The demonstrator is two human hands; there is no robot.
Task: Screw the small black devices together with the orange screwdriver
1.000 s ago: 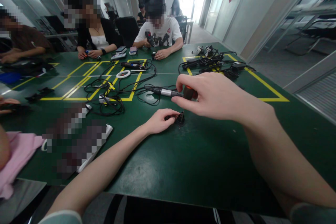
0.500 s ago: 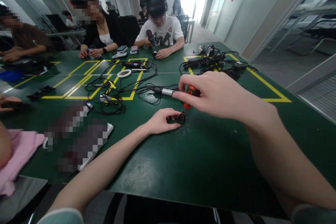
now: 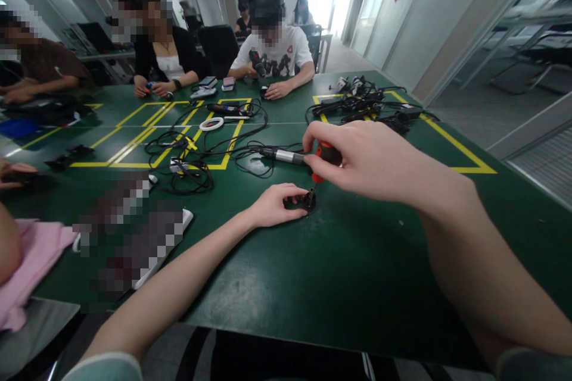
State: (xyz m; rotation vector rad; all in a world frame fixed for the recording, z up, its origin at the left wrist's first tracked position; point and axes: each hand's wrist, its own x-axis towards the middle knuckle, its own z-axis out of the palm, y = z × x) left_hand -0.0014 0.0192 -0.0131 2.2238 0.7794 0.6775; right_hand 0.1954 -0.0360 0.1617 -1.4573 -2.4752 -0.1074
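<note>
My right hand (image 3: 366,158) is closed around a screwdriver with an orange and black handle (image 3: 325,155), held upright with its tip down on a small black round part (image 3: 308,200). My left hand (image 3: 273,205) rests on the green table (image 3: 348,274) and pinches that black part from the left, steadying it. Just behind my hands lies a black and silver tool (image 3: 282,156) with a cable.
A tangle of black cables (image 3: 187,158) and a white ring (image 3: 211,125) lie on yellow floor-style markings mid-table. More cables and adapters (image 3: 361,104) sit at the back right. Several people sit along the far and left sides. A pink cloth (image 3: 27,268) lies at the left edge.
My right hand has shifted slightly on the screwdriver handle, showing more of its orange part. The left hand keeps its hold on the black part.
</note>
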